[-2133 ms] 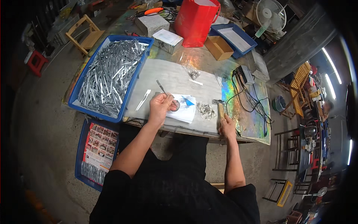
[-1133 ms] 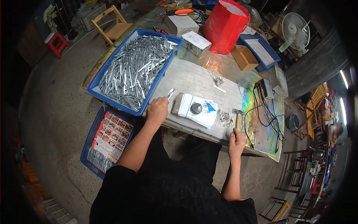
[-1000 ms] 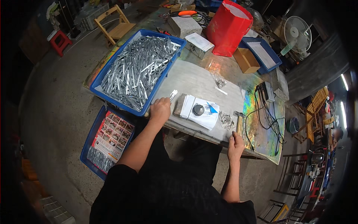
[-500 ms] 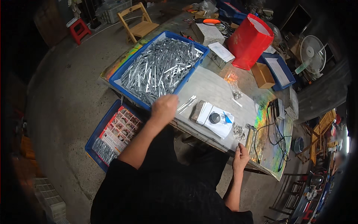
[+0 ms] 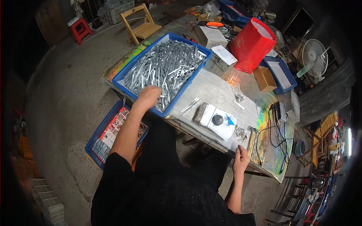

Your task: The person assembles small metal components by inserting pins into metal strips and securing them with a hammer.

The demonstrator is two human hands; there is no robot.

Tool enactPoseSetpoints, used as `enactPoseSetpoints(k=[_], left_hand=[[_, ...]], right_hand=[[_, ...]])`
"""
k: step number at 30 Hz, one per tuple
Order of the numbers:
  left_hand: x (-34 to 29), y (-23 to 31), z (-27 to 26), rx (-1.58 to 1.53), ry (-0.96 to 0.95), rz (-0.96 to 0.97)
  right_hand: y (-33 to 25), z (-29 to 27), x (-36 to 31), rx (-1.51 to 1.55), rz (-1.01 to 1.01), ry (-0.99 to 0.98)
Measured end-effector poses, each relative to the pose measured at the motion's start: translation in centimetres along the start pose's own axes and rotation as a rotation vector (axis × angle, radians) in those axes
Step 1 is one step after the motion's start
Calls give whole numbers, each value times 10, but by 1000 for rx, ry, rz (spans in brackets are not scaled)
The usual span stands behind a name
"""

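Note:
My left hand (image 5: pixel 149 97) is over the near part of a blue tray (image 5: pixel 208 52) heaped with thin silvery metal strips (image 5: pixel 162 67). Its fingers are curled down among the strips; whether they grip one is hidden. At the table's front edge, my right hand (image 5: pixel 240 161) has thumb and fingers pressed together, and what they pinch, if anything, does not show. Close by lie a hammer (image 5: pixel 251 141) and a small pile of metal pieces (image 5: pixel 240 133). A few strips (image 5: pixel 189 106) rest beside the tray, left of a white-paper-covered block with a dark round piece (image 5: pixel 218 119).
Below the table's left side stands another blue tray (image 5: pixel 90 139) with strips and a printed sheet. A red bag (image 5: pixel 252 45), an open cardboard box (image 5: pixel 265 79) and a power strip (image 5: pixel 279 112) with black cables occupy the table's far and right sides. A fan (image 5: pixel 315 56) stands beyond.
My left hand has moved left and farther away, from the tray's near right corner to over the strips inside it. The right hand stays at the table edge.

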State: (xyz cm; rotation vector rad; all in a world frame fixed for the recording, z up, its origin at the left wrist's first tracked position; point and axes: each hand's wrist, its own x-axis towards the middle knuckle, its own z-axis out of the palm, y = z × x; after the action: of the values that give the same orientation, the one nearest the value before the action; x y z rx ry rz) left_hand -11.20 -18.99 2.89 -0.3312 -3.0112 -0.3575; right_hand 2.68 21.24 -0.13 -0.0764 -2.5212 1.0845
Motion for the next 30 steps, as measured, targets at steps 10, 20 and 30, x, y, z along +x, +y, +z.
enactPoseSetpoints(k=[10, 20, 30], left_hand=[[-25, 77, -14, -1564, -131, -140], [-48, 156, 40, -1963, -285, -237], [-60, 184, 64, -1837, -387, -84]], right_hand=[[-33, 11, 2, 95, -78, -6], [-78, 44, -9, 789, 361, -580], [-56, 48, -17, 1122, 575, -616]])
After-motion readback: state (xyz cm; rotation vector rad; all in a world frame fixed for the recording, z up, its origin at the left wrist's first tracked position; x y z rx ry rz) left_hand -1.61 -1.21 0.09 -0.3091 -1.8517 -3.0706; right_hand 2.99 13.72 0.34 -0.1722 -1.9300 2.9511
